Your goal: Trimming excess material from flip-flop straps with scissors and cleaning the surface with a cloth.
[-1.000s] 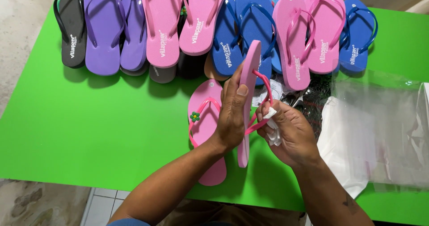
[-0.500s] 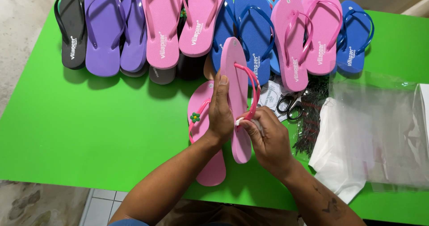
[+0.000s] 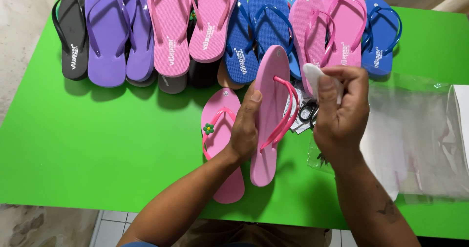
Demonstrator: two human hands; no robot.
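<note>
My left hand (image 3: 245,125) grips a pink flip-flop (image 3: 268,100) by its left edge, holding it lengthwise above the green table (image 3: 97,144), strap side up. My right hand (image 3: 342,105) is raised to the right of it, fingers pinched on a small white piece (image 3: 312,76) of paper or cloth. A second pink flip-flop (image 3: 222,130) with a small green flower on its strap lies flat on the table under my left wrist.
A row of flip-flops lines the table's far edge: black (image 3: 71,37), purple (image 3: 107,32), pink (image 3: 190,22), blue (image 3: 254,27), pink (image 3: 332,22), blue (image 3: 381,32). Clear plastic bags (image 3: 415,130) lie at right. Scissors (image 3: 308,111) lie behind the held flip-flop.
The held flip-flop has turned from on edge to strap side up. My right hand has left the strap and risen to the right with the white piece.
</note>
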